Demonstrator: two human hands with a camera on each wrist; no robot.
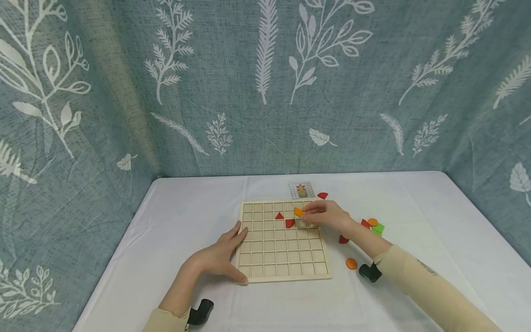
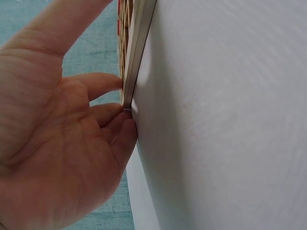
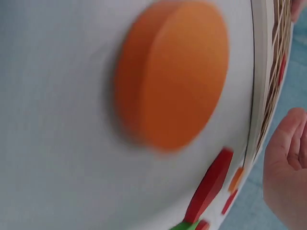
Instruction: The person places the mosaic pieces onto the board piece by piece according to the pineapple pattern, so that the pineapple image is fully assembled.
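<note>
A wooden grid board (image 1: 286, 280) lies on the white-covered table. My left hand (image 1: 217, 256) rests at its left side, fingers spread along the edge and thumb by the lower left corner; the left wrist view shows the fingertips touching the board's rim (image 2: 136, 52). Above the board's upper right part, my right hand (image 1: 327, 216) pinches a small orange tile (image 1: 298, 212) between thumb and fingers. Left of that tile, a red triangle (image 1: 280, 216) and a red quarter-circle (image 1: 289, 223) lie in the grid. In the right wrist view the pinching fingertips are partly cut off.
Behind the board lies a pattern card (image 1: 302, 190), with a red fan-shaped piece (image 1: 322, 195) beside it. To the right are several loose pieces: a green piece (image 1: 378, 229), orange discs (image 1: 351, 263) and red pieces (image 1: 343, 239). A patterned curtain (image 1: 265, 129) stands behind the table.
</note>
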